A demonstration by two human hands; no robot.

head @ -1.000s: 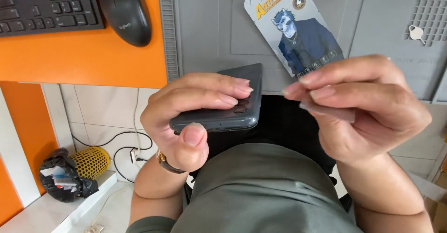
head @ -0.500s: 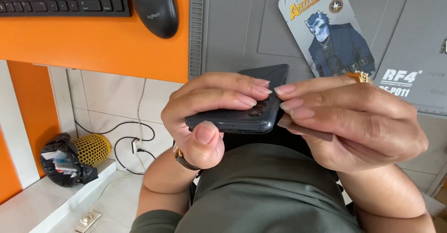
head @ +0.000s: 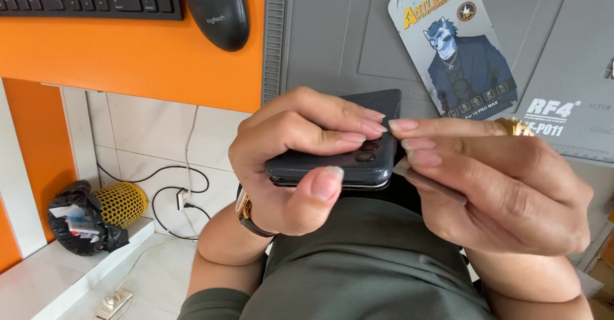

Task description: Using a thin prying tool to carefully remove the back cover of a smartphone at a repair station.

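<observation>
Gripping dark phone [head: 332, 166] in left hand [head: 300, 154], right hand [head: 492, 186] fingers pinching its camera-end edge; thin sheet underneath, not yet applied

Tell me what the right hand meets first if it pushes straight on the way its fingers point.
Likely the dark phone: the right hand points leftward with fingertips already at its edge, beside the left hand.

the left hand [head: 300, 154] is bare, with long, neatly shaped nails in a pale glossy finish, and just below it the wrist carries a watch [head: 246, 212] with a gold-coloured case on a dark strap. the right hand [head: 499, 186] has the same long pale nails on its fingers [head: 422, 142] and a chunky gold-coloured ring [head: 515, 127]. below the watch, an olive-green garment [head: 358, 269] covers the torso, and its sleeve ends above the elbow.
</observation>
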